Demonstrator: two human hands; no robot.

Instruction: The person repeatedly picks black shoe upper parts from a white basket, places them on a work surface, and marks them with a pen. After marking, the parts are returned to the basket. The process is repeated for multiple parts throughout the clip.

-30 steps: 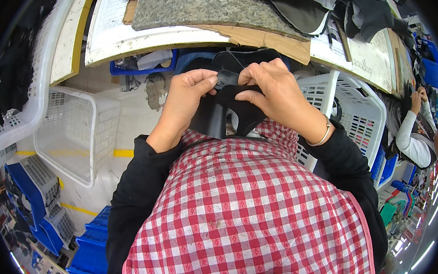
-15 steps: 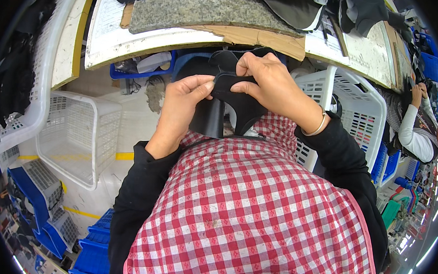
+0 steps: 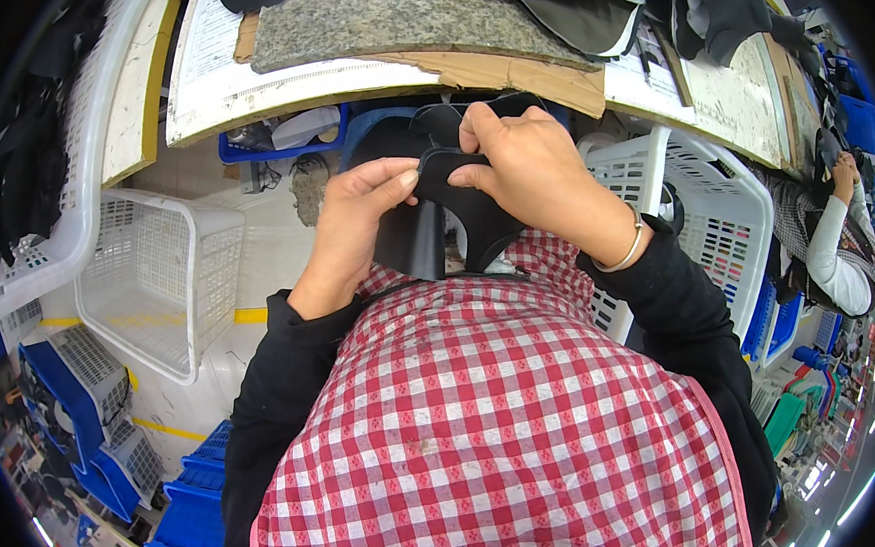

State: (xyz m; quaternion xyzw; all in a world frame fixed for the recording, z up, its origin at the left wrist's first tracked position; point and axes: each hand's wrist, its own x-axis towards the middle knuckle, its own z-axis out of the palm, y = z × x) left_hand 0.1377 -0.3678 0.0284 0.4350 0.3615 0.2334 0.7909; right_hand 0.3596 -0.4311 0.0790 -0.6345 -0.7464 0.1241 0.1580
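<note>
Above my lap I hold a black shoe upper (image 3: 481,214), a curved, floppy piece with a smooth, shiny flap hanging at its left. My left hand (image 3: 352,217) pinches its upper left edge between thumb and fingers. Close beside it, my right hand (image 3: 543,170) grips the top edge, thumb on the near face and fingers curled behind. The fingertips of both hands are partly hidden by the material. More black material (image 3: 436,123) lies just beyond the piece, under the table edge.
Ahead stands a worktable with a grey stone slab (image 3: 412,19), cardboard (image 3: 515,73) and a pile of black pieces (image 3: 582,14). White plastic baskets stand left (image 3: 190,289) and right (image 3: 720,216). A blue tray (image 3: 235,151) sits under the table. Another person (image 3: 837,249) works far right.
My right hand has shifted slightly left along the top edge, nearer my left hand. The upper's top edge now bends over more between the hands. The whole view has moved a little.
</note>
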